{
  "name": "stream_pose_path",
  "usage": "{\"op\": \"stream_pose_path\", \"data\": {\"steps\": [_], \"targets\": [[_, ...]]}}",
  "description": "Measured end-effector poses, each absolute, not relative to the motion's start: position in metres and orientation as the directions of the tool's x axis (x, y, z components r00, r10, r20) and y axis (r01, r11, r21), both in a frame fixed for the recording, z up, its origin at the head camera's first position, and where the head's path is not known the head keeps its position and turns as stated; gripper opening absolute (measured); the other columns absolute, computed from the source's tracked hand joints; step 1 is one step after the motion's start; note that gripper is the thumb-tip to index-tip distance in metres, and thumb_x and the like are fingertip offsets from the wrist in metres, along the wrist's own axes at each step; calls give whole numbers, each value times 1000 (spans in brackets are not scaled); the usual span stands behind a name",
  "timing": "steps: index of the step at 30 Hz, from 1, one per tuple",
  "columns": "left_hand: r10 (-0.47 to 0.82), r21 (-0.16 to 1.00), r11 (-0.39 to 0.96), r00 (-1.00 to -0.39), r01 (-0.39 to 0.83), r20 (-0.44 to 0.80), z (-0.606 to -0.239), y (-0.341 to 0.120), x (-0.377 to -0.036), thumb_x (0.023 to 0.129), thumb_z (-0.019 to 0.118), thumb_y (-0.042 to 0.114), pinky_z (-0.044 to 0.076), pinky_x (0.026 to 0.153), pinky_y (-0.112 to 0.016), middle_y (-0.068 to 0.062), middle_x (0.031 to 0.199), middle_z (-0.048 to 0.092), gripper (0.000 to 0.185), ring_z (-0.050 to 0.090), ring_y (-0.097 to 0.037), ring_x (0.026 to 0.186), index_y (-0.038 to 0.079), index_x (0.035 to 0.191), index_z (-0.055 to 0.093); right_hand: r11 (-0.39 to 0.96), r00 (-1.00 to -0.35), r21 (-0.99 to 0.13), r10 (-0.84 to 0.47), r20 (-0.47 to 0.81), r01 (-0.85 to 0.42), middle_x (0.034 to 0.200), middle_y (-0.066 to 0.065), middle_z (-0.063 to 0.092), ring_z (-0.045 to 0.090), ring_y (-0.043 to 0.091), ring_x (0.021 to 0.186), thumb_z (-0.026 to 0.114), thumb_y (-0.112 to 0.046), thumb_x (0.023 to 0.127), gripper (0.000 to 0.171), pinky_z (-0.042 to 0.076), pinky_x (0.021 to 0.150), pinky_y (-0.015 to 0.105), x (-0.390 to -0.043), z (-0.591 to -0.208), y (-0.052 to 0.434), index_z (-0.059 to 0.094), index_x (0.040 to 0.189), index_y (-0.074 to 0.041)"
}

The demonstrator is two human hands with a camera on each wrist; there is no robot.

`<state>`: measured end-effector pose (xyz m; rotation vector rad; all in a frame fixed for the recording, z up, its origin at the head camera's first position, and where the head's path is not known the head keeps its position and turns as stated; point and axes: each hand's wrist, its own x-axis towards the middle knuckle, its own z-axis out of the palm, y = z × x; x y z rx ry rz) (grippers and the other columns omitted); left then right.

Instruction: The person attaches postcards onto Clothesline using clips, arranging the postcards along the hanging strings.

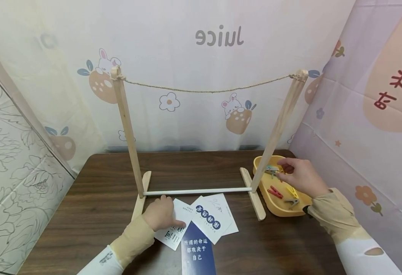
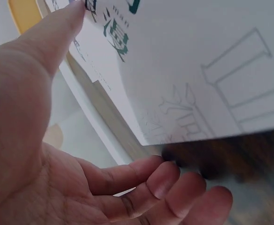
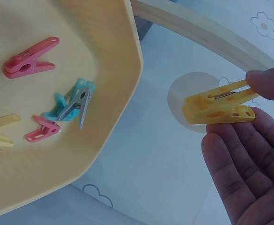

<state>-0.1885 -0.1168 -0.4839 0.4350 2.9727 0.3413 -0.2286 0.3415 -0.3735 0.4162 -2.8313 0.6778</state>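
Note:
My right hand pinches a yellow clothespin between thumb and fingers, above the far end of the yellow tray. Inside the tray lie several other clothespins, among them a red clothespin and a teal clothespin. On the table, my left hand rests at the left edge of a white card with dark lettering. Its thumb touches the card's face, while the other fingers lie loosely bent beside the edge. A dark blue card and a white card with blue circles overlap nearby.
A wooden stand straddles the cards' far side, with a left post, a right post and a white bottom bar. A twine rope sags between the post tops. A patterned curtain hangs behind the brown table.

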Motion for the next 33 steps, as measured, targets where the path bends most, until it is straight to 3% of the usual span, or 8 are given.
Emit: {"op": "stream_pose_path", "data": {"steps": [11, 17, 24, 33], "targets": [[297, 242, 933, -949, 265, -105, -481, -117, -188, 65, 103, 52, 58, 70, -51, -18, 90, 60, 86, 62, -31, 79, -13, 109, 67, 849, -931, -411, -228, 284, -333, 99, 19, 79, 75, 31, 88, 88, -3, 87, 33, 58, 71, 27, -222, -368, 341, 75, 115, 9], [293, 283, 927, -946, 246, -138, -481, -118, -191, 65, 105, 45, 56, 70, -48, -14, 86, 60, 76, 59, -27, 77, -9, 103, 68, 845, -923, -404, -236, 304, -350, 100, 21, 79, 76, 33, 89, 87, -3, 88, 33, 61, 73, 33, -216, -362, 336, 74, 116, 9], [284, 296, 926, -949, 234, -139, -480, -118, -192, 63, 106, 45, 56, 75, -51, -15, 88, 60, 78, 59, -31, 83, -9, 103, 66, 841, -912, -396, -242, 332, -368, 98, 19, 79, 76, 33, 88, 88, -2, 88, 33, 63, 73, 38, -210, -355, 330, 75, 117, 9], [269, 346, 916, -950, 202, -158, -479, -115, -194, 60, 108, 39, 54, 77, -51, -16, 90, 56, 81, 56, -32, 86, -10, 107, 63, 828, -879, -370, -273, 390, -421, 98, 15, 80, 75, 32, 87, 89, -1, 85, 31, 58, 72, 25, -203, -349, 324, 77, 113, 5]]}}
